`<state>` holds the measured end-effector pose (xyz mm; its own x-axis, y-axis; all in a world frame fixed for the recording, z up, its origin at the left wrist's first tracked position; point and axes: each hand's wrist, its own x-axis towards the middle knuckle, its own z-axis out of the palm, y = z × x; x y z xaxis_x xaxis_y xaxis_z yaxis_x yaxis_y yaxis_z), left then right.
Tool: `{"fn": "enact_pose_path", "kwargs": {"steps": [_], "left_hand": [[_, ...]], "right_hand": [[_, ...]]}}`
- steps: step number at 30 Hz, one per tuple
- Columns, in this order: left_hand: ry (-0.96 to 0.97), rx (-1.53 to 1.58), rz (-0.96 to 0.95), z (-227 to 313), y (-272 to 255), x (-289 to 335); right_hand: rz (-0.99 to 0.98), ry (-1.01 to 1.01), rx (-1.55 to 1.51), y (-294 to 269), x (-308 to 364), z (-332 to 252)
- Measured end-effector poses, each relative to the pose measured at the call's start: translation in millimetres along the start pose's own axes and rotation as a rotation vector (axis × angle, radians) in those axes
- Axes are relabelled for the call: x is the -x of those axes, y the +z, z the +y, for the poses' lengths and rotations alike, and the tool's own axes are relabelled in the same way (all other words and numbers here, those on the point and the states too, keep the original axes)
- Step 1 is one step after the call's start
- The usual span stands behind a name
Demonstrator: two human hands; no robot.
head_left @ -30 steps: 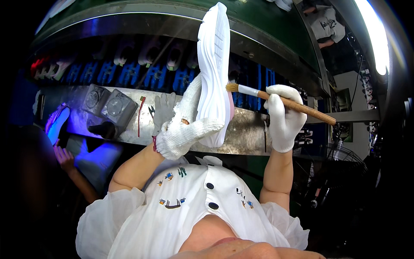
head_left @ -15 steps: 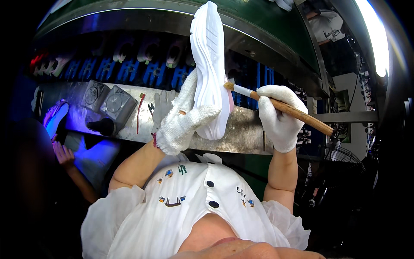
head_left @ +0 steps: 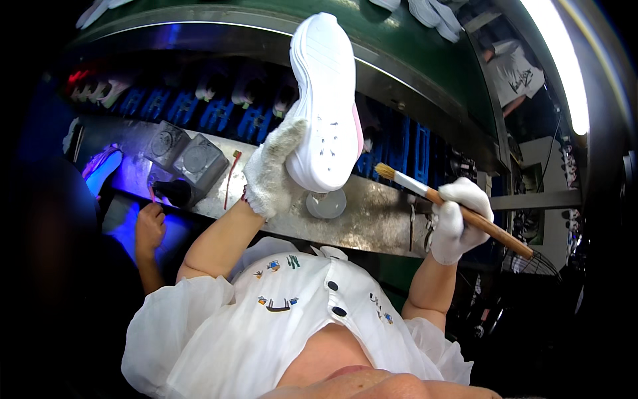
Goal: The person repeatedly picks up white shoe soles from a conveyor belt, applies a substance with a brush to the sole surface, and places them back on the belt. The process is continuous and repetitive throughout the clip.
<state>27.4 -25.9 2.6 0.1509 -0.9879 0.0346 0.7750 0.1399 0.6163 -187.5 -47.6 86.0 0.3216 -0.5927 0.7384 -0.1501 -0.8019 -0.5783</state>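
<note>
My left hand (head_left: 271, 171), in a white knit glove, is closed around the side of a shoe (head_left: 324, 86) raised over the bench. Its white sole faces me, with several small dark marks near the lower end, and a strip of pink shows on its right side. On the right, my gloved right hand (head_left: 463, 219) grips the wooden handle of a flat paintbrush (head_left: 415, 185). The tan bristles point up and left, apart from the shoe. Just below the shoe, a translucent round cup (head_left: 325, 204) stands on the metal bench (head_left: 379, 216).
Left on the bench are grey box-shaped containers (head_left: 201, 159) and a red-handled small brush (head_left: 232, 178). A co-worker's hand (head_left: 151, 227) and a violet-lit shoe (head_left: 103, 166) are farther left. Behind run blue racks (head_left: 216, 113) and a green conveyor (head_left: 382, 36) carrying shoes. Another person (head_left: 517, 74) stands far right.
The shoe has turned so its sole faces me. My right hand has drawn the brush away from the shoe, down and to the right. The cup has come into view.
</note>
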Motion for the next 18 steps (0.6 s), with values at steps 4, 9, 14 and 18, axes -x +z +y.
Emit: {"fn": "enact_pose_path", "kwargs": {"steps": [4, 9, 14, 18], "left_hand": [[-0.150, 0.549, -0.379, 24.3, -2.8, -6.5], [-0.248, 0.467, -0.482, 23.7, -5.6, -29.9], [-0.327, 0.400, -0.555, 106.9, 13.4, -115.2], [-0.222, 0.635, -0.074, 145.0, -6.7, -264.2]], "right_hand": [[0.236, 0.001, -0.127, 1.1, 4.0, -2.3], [0.371, 0.194, -0.022, -8.2, 30.4, 16.9], [0.393, 0.364, -0.043, -2.8, 49.9, 24.6], [0.440, 0.443, -0.038, -3.5, 57.5, 31.0]]}}
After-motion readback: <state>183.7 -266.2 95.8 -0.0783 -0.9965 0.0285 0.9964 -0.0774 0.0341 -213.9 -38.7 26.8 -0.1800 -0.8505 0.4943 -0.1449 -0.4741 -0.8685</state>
